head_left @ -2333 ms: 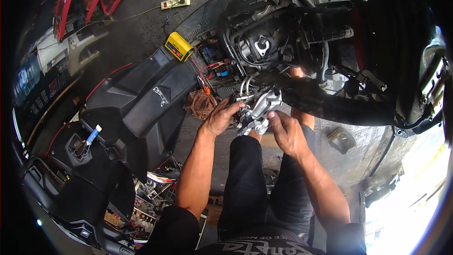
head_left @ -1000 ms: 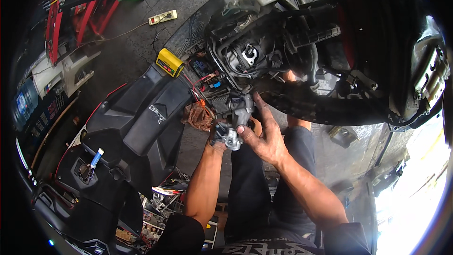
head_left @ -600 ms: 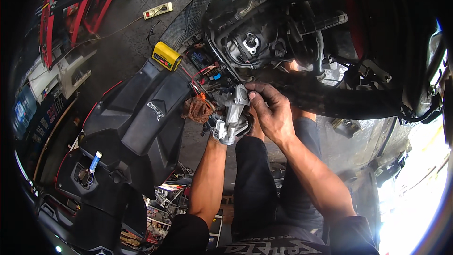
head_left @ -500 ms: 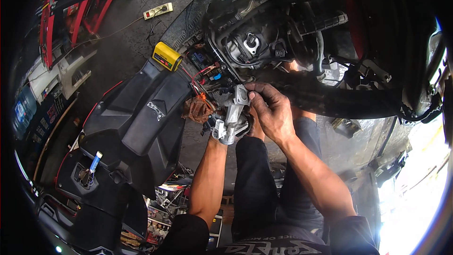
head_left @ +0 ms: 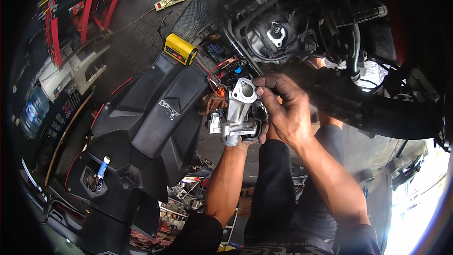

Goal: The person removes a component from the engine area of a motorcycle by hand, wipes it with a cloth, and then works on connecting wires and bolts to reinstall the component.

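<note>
A silver metal throttle body with its intake pipe (head_left: 237, 108) is in front of me, its two-hole flange and round opening tilted up toward me. My left hand (head_left: 262, 134) is wrapped around its lower end from beneath and mostly hidden by it. My right hand (head_left: 289, 107) pinches the flange's right edge between thumb and forefinger. Beyond it, an opened motorcycle engine bay shows a port with a pale flange-shaped face (head_left: 277, 34). A brownish rag (head_left: 213, 101) lies just left of the throttle body, beside red and orange wires.
To the left lies a large black body panel (head_left: 158, 113) with a yellow electrical box (head_left: 180, 49) at its far end. A power strip (head_left: 170, 1) rests on the floor. Red metal stands (head_left: 81, 14) are at far left. A thick black tube (head_left: 368, 108) spans the right.
The view has shifted, so the surroundings sit further right. The throttle body has turned so that its flange opening faces me more fully. Both hands still hold it.
</note>
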`<state>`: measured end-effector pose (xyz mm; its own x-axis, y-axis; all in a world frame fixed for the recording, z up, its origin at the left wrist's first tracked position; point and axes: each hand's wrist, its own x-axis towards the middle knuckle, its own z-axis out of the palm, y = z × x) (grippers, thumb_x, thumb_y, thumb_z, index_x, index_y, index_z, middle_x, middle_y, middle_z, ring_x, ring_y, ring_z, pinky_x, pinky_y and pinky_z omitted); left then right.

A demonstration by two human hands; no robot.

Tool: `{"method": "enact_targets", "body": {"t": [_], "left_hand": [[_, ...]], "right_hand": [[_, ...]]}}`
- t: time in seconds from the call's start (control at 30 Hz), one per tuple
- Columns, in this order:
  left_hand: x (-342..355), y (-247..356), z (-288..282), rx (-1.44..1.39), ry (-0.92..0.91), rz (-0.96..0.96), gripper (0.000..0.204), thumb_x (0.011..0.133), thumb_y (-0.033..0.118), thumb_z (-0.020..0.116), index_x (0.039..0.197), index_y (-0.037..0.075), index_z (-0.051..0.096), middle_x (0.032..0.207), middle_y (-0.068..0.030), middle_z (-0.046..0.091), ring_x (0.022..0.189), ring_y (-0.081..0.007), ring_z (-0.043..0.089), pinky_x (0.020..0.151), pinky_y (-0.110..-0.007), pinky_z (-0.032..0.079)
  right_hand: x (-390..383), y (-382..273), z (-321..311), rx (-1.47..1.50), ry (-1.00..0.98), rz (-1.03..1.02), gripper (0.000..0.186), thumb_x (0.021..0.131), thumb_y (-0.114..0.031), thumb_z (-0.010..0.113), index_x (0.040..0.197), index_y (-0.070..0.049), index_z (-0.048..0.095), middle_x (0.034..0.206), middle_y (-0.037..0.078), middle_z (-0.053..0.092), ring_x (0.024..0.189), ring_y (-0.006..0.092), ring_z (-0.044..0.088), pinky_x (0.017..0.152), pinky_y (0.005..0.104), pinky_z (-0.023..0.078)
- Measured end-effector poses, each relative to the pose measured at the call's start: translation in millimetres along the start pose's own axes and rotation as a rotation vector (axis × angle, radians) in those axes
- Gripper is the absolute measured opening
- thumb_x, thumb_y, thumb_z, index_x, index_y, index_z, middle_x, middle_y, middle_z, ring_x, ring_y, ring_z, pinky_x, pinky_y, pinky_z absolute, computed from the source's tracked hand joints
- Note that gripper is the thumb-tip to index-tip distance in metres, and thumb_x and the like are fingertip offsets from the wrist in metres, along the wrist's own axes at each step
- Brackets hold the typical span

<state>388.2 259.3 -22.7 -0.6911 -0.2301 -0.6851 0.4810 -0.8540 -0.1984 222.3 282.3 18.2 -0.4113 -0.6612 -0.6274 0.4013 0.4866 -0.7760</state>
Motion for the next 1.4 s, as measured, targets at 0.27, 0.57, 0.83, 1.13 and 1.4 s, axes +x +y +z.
{"method": "enact_targets", "body": {"t": [0.27,0.57,0.83,1.13,1.4], "left_hand": [[-1.6,-0.5,-7.7,0.096,-0.017,0.015,0.049,0.099,0.034,0.055,0.139,0.006,0.048,0.122,-0.0152,0.060,0.103,-0.0260,0.061,0.082,-0.037,0.054],[0.3,-0.8,-29.6,0.222,0.364,-0.072,0.048,0.100,0.035,0.054,0.138,0.006,0.051,0.116,-0.0118,0.065,0.089,-0.0226,0.065,0.073,-0.034,0.056],[-14.0,-33.9,-37.3,-0.133,0.022,-0.024,0.071,0.097,0.056,0.049,0.142,0.001,0.048,0.114,-0.0206,0.069,0.088,-0.0341,0.073,0.073,-0.045,0.064],[-11.1,-29.7,-74.7,-0.189,-0.118,0.002,0.076,0.095,0.054,0.048,0.137,-0.009,0.045,0.115,-0.0305,0.065,0.071,-0.0422,0.071,0.057,-0.049,0.060],[-2.6,-5.2,-108.2,-0.048,-0.192,-0.099,0.078,0.091,0.059,0.052,0.127,-0.010,0.052,0.097,-0.0320,0.068,0.065,-0.0428,0.070,0.051,-0.047,0.059]], "right_hand": [[2.9,2.9,1.1,-0.008,0.001,-0.007,0.013,0.090,-0.004,0.068,0.102,0.001,0.072,0.100,0.012,0.069,0.089,0.0219,0.068,0.078,0.0325,0.054],[-44.9,-1.6,-19.9,-0.182,-0.027,-0.015,0.024,0.093,-0.001,0.056,0.114,0.002,0.067,0.119,0.019,0.066,0.108,0.0317,0.067,0.095,0.0380,0.052],[-69.6,4.3,-11.8,-0.241,-0.078,-0.005,0.033,0.089,-0.003,0.065,0.121,0.004,0.061,0.116,0.022,0.065,0.108,0.0360,0.065,0.092,0.0404,0.053],[-47.6,0.8,-14.9,-0.310,-0.134,0.061,0.032,0.089,-0.003,0.064,0.121,0.001,0.062,0.101,0.019,0.064,0.092,0.0339,0.068,0.078,0.0410,0.055],[-44.3,13.7,-24.7,-0.596,-0.282,-0.198,0.034,0.084,-0.003,0.066,0.118,-0.003,0.065,0.095,0.016,0.062,0.084,0.0365,0.067,0.070,0.0448,0.056]]}}
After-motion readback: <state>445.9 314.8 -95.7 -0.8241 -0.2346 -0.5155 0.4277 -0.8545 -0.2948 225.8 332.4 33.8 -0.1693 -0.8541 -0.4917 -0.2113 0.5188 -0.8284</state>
